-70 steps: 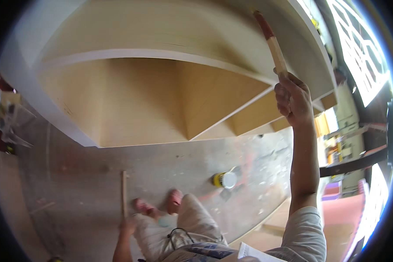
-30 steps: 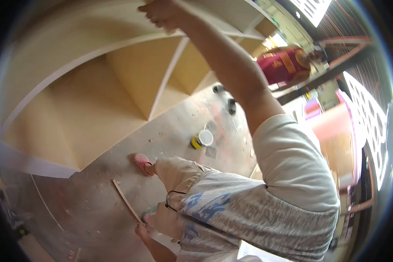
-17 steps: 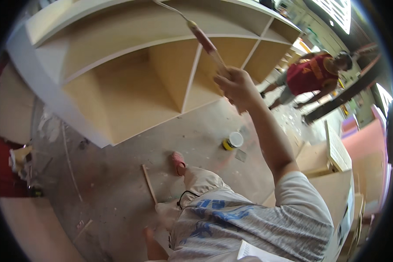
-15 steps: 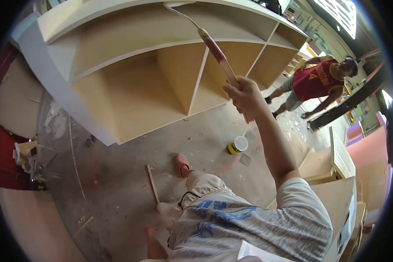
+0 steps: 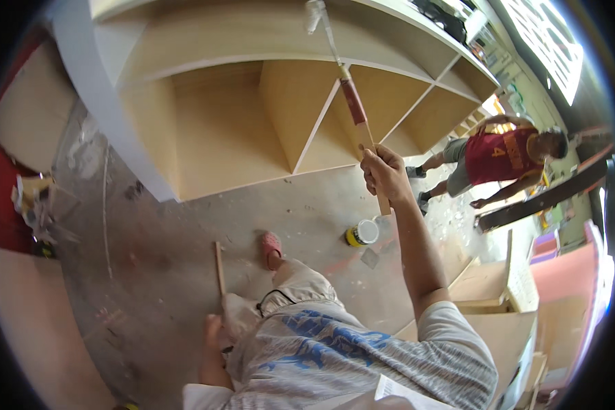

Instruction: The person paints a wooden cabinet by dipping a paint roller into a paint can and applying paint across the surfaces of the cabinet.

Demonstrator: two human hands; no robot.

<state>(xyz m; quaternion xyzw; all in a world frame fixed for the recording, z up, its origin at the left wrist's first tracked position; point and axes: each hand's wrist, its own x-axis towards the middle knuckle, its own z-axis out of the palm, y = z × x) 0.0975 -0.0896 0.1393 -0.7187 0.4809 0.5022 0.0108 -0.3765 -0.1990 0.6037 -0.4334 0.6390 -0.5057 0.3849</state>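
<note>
My right hand (image 5: 384, 171) is closed round the long wooden handle of a paint roller (image 5: 352, 101). The roller has a red-brown grip, and its thin frame runs up to a small white roller head in front of the upper shelf. Ahead stands a large shelf unit (image 5: 215, 126) with white-painted edges and bare wood-coloured compartments. My left arm hangs low at the left of my body; the left hand (image 5: 214, 326) is small and blurred beside my leg, and its fingers cannot be made out.
A yellow-and-black paint tub (image 5: 362, 233) with a pale lid stands on the floor, with a small square piece (image 5: 370, 258) beside it. A wooden strip (image 5: 219, 266) lies left of my pink clog (image 5: 271, 247). Another person (image 5: 497, 156) in a red jersey walks at the right, near leaning panels.
The roller head has come away from the unit's top edge and moved right and down. My right hand is slightly lower. The other person has shifted a little, and my left arm shows more.
</note>
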